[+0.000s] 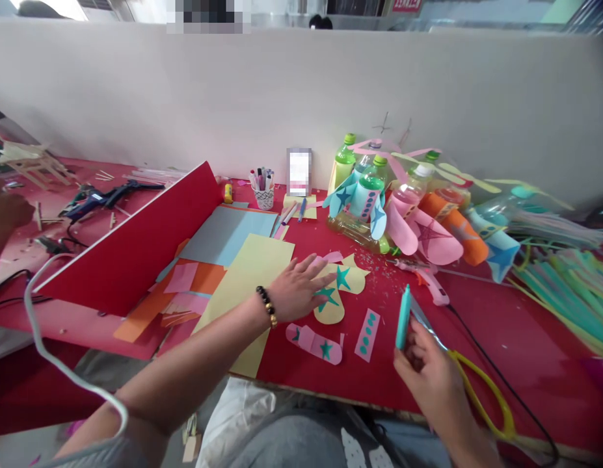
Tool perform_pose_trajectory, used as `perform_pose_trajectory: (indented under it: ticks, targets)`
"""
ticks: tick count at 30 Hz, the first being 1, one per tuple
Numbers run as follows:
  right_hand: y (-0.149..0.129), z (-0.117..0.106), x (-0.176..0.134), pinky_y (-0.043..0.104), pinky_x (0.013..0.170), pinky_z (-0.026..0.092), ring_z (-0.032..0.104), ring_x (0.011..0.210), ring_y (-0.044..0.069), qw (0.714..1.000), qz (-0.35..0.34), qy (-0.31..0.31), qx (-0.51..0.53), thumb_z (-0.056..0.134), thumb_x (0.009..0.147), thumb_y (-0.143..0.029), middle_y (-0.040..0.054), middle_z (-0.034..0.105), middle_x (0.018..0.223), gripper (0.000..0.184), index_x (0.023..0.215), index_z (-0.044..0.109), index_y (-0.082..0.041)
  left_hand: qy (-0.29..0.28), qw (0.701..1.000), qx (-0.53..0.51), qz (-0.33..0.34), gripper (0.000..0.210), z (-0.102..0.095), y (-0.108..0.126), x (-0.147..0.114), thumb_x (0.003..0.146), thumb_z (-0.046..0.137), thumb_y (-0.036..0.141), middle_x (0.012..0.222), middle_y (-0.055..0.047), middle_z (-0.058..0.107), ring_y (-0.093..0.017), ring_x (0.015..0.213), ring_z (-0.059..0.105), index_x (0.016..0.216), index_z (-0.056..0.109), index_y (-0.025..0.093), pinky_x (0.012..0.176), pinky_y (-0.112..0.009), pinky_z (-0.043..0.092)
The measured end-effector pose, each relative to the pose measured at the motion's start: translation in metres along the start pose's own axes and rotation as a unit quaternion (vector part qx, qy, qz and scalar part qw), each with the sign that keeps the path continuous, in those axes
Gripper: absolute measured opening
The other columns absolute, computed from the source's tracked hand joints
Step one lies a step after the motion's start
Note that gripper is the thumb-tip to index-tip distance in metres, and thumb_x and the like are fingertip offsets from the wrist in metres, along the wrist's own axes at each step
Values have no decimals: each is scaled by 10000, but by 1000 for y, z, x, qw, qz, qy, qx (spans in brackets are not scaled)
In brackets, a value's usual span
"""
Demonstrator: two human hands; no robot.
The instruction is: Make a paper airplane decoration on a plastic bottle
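Observation:
My left hand (298, 286) lies open, fingers spread, reaching over yellow paper cutouts (330, 313) that carry teal stars. Upright in my right hand (430, 364) is a teal marker (403, 318), gripped near its lower end. Between the hands lies a pink paper strip (367, 335) with a row of teal dots. Left of it rests a pink rounded paper piece (315, 344) with teal stars. Scissors (481, 393) with yellow handles lie beside my right hand, which partly covers them.
Plastic bottles dressed in coloured paper (413, 214) stand and lie at the back right. A pink glue gun (428, 281) trails a black cord. Yellow and blue sheets (227, 234) lie left, by a red upright board (135, 253). A pen cup (264, 197) and phone (299, 172) stand behind.

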State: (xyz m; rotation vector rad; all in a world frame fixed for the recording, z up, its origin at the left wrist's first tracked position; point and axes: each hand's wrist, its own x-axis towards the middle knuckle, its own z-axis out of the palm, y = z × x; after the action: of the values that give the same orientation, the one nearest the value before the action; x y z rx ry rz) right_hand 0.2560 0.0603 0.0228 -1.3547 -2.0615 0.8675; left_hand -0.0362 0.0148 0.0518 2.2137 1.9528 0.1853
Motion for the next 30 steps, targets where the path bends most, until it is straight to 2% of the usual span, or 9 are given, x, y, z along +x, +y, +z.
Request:
perform_pose_trajectory:
  ticks: [3,5,8,11,15,20,24,27,30]
  targets:
    - [13,6,-16,236,604,557,691,703,188,998,6,-16,62,582,786,-339,71,721,838,458,1202,545,-153,-69,997,16,17,507,19,-12,25,961,416,441,1585,-19,223,-335,1461,161,1452,371,322,1128,-558,263]
    - [23,10,-25,242,635,566,697,736,193,996,4,-17,82,584,808,-336,74,724,868,419,1190,552,-168,-68,998,14,-8,521,26,-24,33,974,375,443,1593,-28,191,-335,1458,172,1475,328,310,1125,-557,265]
    - [32,16,-32,253,654,573,698,742,197,996,-6,-12,90,604,812,-318,75,723,877,412,1195,548,-178,-32,998,12,-59,527,29,-42,38,979,361,427,1585,-58,216,-344,1450,194,1483,318,281,1114,-571,272]
    - [35,21,-34,247,632,574,694,707,191,996,-43,-1,76,608,820,-318,79,718,839,382,1164,541,-166,9,998,5,-62,508,28,-55,41,972,391,363,1541,-80,331,-320,1414,285,1466,364,243,1113,-518,303]
    - [34,22,-33,240,610,575,693,681,188,995,-84,6,48,600,835,-319,93,715,818,354,1137,533,-148,85,992,-55,-72,460,24,-64,47,884,532,262,1326,-94,593,-278,1204,526,1339,539,191,1042,-413,409]
    - [36,21,-35,253,617,585,702,706,205,996,-82,15,44,616,821,-341,112,727,853,387,1149,548,-146,143,978,-104,-113,310,14,-73,56,877,509,229,1129,-78,702,-239,1008,653,1135,678,197,928,-347,498]
    - [41,22,-39,295,695,595,709,810,240,996,-56,22,62,638,808,-393,139,729,973,447,1182,573,-156,215,956,-141,-142,298,0,-76,58,916,461,268,1067,-71,723,-202,955,679,1094,682,178,885,-302,523]
    - [47,24,-41,308,698,593,710,812,251,996,-55,35,60,655,794,-408,144,731,980,453,1163,597,-152,262,925,-242,-133,282,-10,-74,53,892,505,284,1052,-83,727,-202,963,682,1077,674,154,881,-312,538]
    - [52,26,-41,319,721,590,706,845,257,996,-67,28,50,639,804,-382,157,719,1021,461,1194,574,-145,242,891,-377,-78,275,-12,-70,47,848,558,282,1015,-100,726,-215,979,678,1057,661,135,874,-332,550]
